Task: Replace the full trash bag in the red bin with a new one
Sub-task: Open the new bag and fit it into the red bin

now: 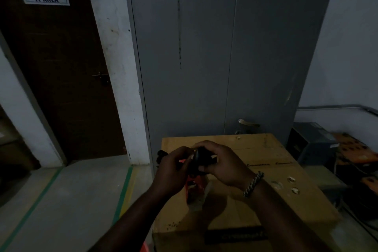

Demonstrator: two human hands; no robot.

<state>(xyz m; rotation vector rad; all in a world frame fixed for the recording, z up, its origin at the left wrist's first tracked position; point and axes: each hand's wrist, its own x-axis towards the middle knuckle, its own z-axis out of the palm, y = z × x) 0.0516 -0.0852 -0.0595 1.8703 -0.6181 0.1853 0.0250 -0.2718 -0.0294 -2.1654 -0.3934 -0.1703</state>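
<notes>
Both hands meet over a big cardboard box that stands in front of a grey cabinet. Between them is a small black roll, most likely the new trash bags. The right hand, with a bracelet on its wrist, curls its fingers over the top and far side of the black roll. The left hand grips its near end with bent fingers, as if to find the loose edge. A red and white scrap shows just under the hands; the light is too dim to tell whether it hangs from the roll or lies on the box. The red bin cannot be made out: a red sliver at the bottom edge may be part of it. Judging by this, the job is at an early stage. A fresh bag is in hand but not yet torn off or opened, and nothing here shows the full bag taken out. Pulling it, lining the bin and folding the rim all seem left to do.
</notes>
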